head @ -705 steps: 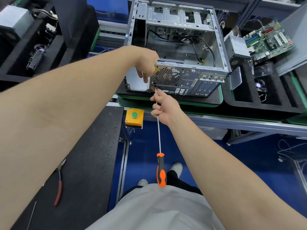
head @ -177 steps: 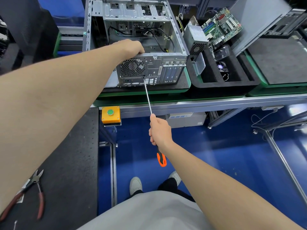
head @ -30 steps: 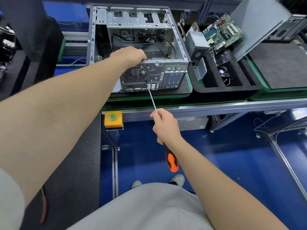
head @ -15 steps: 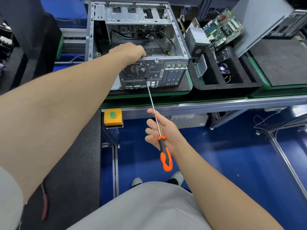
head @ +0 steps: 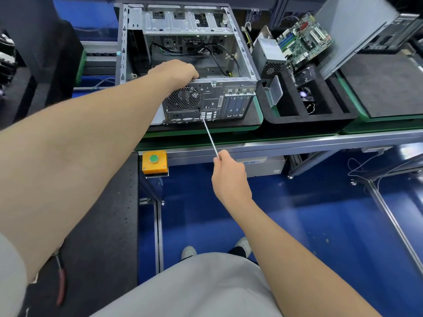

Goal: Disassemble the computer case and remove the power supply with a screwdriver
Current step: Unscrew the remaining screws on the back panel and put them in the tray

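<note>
Down at the far left, on the black perforated tabletop (head: 109,225), we see red-handled pliers (head: 61,287) lying partly under our left forearm. Further right, our left hand (head: 175,70) sits on the top rear edge of the open grey metal computer case (head: 183,26), its fingers (head: 194,75) curled over the rim and gripping it. That case lies on its side on a green-edged black pallet (head: 206,131), open side up, black cables showing inside and its rear panel facing us. Below it, on the front of the bench rail, sits a yellow box with a green push-button (head: 154,162). A long silver-shafted screwdriver (head: 209,133) slants from the rear panel down to our right hand (head: 230,179), its tip set against the panel just under the round fan grille. The right hand is closed round the tool's lower end (the handle itself is hidden behind the hand). Right of the case, a black foam tray (head: 309,115) holds a grey metal box with a meshed vent (head: 269,53), with a green circuit board (head: 304,40) leaning just behind it.
</note>
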Available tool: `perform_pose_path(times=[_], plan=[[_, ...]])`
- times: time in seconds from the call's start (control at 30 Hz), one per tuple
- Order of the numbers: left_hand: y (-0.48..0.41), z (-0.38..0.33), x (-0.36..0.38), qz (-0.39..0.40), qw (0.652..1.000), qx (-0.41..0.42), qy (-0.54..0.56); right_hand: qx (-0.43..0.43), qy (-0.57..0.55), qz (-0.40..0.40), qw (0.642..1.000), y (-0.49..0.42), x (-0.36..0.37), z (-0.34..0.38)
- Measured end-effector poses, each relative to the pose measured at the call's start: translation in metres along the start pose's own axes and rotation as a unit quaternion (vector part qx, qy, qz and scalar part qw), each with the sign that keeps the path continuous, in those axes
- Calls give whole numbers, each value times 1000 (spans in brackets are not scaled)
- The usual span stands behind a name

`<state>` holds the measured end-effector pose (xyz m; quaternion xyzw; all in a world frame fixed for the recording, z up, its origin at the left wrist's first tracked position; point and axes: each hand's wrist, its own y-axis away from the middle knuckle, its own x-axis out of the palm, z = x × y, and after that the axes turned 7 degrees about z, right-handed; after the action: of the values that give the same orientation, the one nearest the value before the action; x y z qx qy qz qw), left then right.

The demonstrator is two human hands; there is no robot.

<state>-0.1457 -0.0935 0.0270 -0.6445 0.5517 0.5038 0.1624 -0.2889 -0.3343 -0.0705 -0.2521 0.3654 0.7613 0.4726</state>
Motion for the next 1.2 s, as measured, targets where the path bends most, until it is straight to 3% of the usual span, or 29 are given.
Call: perform_pose_path(times=[0.03, 0.1, 0.17, 0.23, 0.37, 0.43, 0.5, 0.53, 0.57, 0.63, 0.73, 0.83, 0.9, 0.97, 1.03, 1.1, 1.13, 1.2], plan=[[1, 0, 0, 1, 1000, 0, 6, 1, -23, 6, 1000, -1, 0, -1], [2, 0, 0, -2, 1000, -10, 26, 71, -193, 48, 977, -7, -2, 1], [4, 0, 0, -11, 999, -26, 47, 150, -389, 136, 899, -8, -7, 3], [5, -1, 0, -14, 998, -37, 58, 132, -496, 208, 833, -6, -8, -3], [10, -1, 0, -19, 996, -52, 68, 62, -600, 304, 737, -1, -5, -16], [11, -2, 0, -14, 995, -53, 77, 61, -657, 364, 657, 0, -5, -18], [13, -2, -1, -12, 995, -51, 79, 78, -727, 409, 546, 0, -6, -19], [13, -2, -1, -10, 995, -51, 79, 85, -750, 415, 509, -1, -6, -20], [13, -2, -1, -8, 995, -51, 80, 88, -758, 408, 500, -2, -5, -20], [11, -1, -1, -5, 996, -48, 77, 90, -730, 382, 560, -3, -4, -19], [10, -2, -1, -6, 996, -45, 75, 65, -588, 312, 743, -3, -8, -18], [10, -2, -1, -11, 996, -56, 66, 21, -324, 167, 931, -1, -13, -12], [11, -3, -1, -9, 996, -60, 63, 14, -85, 48, 995, 0, -11, -9], [10, -2, 0, -6, 996, -60, 66, 21, 75, -30, 997, 2, -8, -12], [10, -3, 0, -11, 996, -61, 64, 1, 58, -53, 997, 1, -10, -16], [9, -3, 0, -16, 996, -61, 63, 13, -84, 9, 996, -4, -17, -16], [9, -3, 0, -16, 996, -58, 62, 51, -187, 63, 979, -6, -20, -14], [8, -3, 0, -17, 997, -52, 57, 130, -391, 177, 894, -8, -24, -10]])
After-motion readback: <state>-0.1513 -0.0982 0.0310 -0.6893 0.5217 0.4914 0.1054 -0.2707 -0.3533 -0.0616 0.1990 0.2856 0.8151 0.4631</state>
